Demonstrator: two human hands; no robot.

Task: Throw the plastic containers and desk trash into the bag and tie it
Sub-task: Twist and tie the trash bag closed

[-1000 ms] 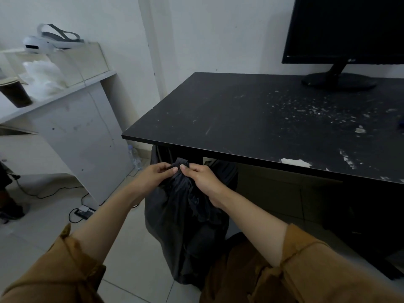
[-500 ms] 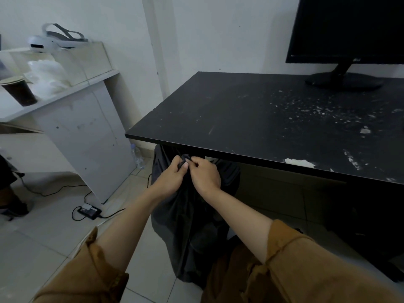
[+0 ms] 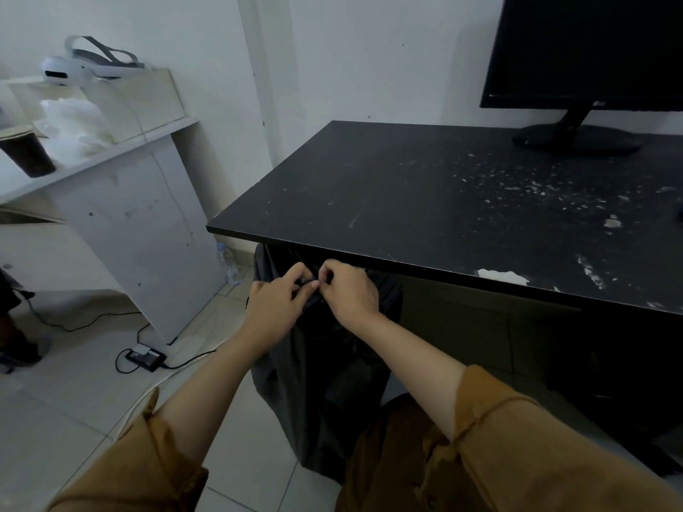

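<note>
Desk of black, scuffed board [image 3: 388, 201] fills the right half of the view, its front edge chipped to white in one patch. A black flat monitor [image 3: 591, 49] stands on its round foot at the far right corner of the desk. To the left, against the wall, is a white shelf unit [image 3: 140, 230].

A black plastic trash bag [image 3: 318, 393] stands on the tiled floor, partly under the front edge of the desk, with its mouth gathered into a narrow neck at the top. Both arms, in rolled brown sleeves, reach to that neck. The left hand [image 3: 275, 312] has its fingers curled and pinches the bunched plastic from the left. The right hand [image 3: 349, 293] pinches it from the right, thumb and fingertips closed on the plastic. The two hands meet at their fingertips just below the desk edge.

On the shelf unit lie a white headset with a grey strap [image 3: 88, 62], a heap of crumpled clear plastic [image 3: 74, 127] and a dark cup with a lid [image 3: 27, 153]. A black power adapter [image 3: 145, 357] with its cable lies on the floor, and a clear water bottle [image 3: 228, 262] stands beside the unit's foot. Small white flecks [image 3: 517, 186] are strewn over the desk near the monitor.
</note>
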